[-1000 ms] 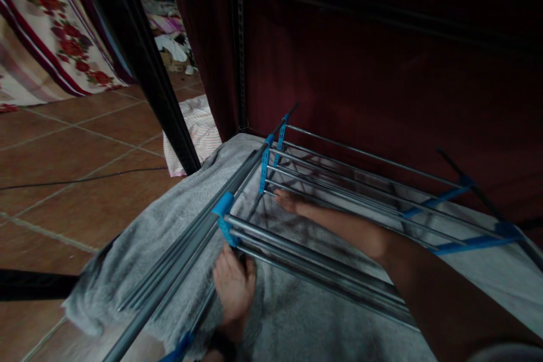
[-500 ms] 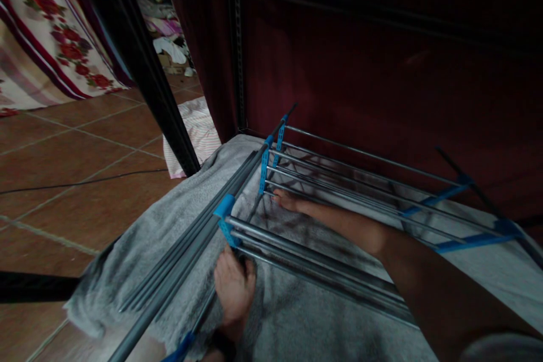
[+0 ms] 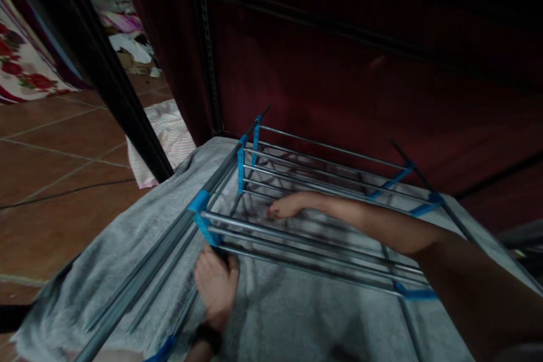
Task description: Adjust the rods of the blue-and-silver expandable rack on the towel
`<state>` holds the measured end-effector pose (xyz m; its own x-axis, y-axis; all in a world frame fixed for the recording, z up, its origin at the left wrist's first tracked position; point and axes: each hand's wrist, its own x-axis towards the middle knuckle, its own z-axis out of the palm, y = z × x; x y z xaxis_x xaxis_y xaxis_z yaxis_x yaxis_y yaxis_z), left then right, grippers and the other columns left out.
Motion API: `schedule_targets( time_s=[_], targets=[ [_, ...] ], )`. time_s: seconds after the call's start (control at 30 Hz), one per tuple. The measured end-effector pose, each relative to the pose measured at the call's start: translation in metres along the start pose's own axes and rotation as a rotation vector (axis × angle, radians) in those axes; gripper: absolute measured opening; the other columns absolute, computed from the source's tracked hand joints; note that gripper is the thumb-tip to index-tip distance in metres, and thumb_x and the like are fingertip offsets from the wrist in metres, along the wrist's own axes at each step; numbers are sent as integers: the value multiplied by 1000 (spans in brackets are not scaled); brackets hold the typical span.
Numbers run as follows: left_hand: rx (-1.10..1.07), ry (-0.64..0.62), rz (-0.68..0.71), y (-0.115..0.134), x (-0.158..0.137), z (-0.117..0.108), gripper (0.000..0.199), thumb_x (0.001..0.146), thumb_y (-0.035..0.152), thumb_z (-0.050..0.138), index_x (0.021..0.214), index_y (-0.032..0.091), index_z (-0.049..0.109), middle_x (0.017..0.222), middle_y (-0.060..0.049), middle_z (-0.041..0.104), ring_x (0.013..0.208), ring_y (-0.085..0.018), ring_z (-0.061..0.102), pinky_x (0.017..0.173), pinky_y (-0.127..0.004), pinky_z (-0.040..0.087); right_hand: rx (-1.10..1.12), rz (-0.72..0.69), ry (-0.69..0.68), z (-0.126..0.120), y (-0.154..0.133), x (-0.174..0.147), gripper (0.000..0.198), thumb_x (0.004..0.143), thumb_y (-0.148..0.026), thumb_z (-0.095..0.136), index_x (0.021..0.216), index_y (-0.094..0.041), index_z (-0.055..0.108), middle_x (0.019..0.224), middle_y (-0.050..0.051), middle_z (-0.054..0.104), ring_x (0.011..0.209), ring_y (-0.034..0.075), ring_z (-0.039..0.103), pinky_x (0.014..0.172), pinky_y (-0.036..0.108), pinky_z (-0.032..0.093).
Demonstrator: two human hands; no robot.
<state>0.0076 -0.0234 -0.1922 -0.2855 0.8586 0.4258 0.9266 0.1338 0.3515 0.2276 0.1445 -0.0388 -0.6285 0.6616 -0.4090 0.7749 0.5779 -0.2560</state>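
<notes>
A drying rack frame of grey metal rods (image 3: 305,243) with blue plastic brackets lies on a grey blanket (image 3: 275,305). My left hand (image 3: 216,283), with a dark band at the wrist, is closed around the lower end of the near-left blue bracket (image 3: 204,220). Its fingertips are partly hidden there. My right hand (image 3: 289,205) hovers over the gap between the near and far sets of rods. Its fingers are loosely bent, with nothing visible in them, away from the upright blue bracket (image 3: 241,168).
Several loose grey tubes (image 3: 148,271) lie along the blanket's left side. A black metal post (image 3: 102,68) rises at the left, with a striped cloth (image 3: 165,130) behind it. A dark red curtain (image 3: 322,85) hangs at the back. Tiled floor (image 3: 63,147) shows left.
My right hand has come off the rod end by the upright blue bracket and moved right. My left hand stays at its bracket. The view has swung to the right.
</notes>
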Motion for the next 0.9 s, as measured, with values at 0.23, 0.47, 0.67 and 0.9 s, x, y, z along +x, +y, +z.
schedule_targets(
  time_s=[0.23, 0.47, 0.67, 0.9],
  targets=[
    [47, -76, -3, -2, 7, -1, 74, 96, 54, 29, 141, -3, 43, 102, -22, 61, 97, -38, 60, 82, -49, 52, 649, 107, 81, -84, 24, -148, 39, 97, -27, 62, 134, -18, 68, 131, 6, 72, 113, 18, 67, 95, 28, 52],
    [69, -49, 43, -4, 9, 2, 69, 93, 49, 32, 142, 1, 38, 104, -25, 63, 97, -41, 61, 79, -50, 51, 909, 286, 371, -86, 11, -315, 44, 92, -35, 71, 134, -23, 68, 136, 8, 70, 122, 16, 66, 107, 33, 50],
    [39, -68, 6, 0, 13, 0, 73, 90, 54, 29, 131, -4, 47, 108, -29, 63, 104, -44, 61, 87, -55, 51, 1047, 524, 875, -32, 49, -411, 26, 91, -29, 72, 116, -23, 75, 119, 7, 77, 103, 16, 74, 99, 31, 59],
    [3, -153, -60, 8, 19, -15, 75, 86, 52, 31, 128, -7, 50, 111, -32, 63, 109, -47, 63, 92, -58, 52, 1317, 777, 1215, 103, 106, -446, 14, 72, -25, 81, 83, -21, 73, 76, 6, 75, 66, 19, 70, 63, 27, 61]
  ],
)
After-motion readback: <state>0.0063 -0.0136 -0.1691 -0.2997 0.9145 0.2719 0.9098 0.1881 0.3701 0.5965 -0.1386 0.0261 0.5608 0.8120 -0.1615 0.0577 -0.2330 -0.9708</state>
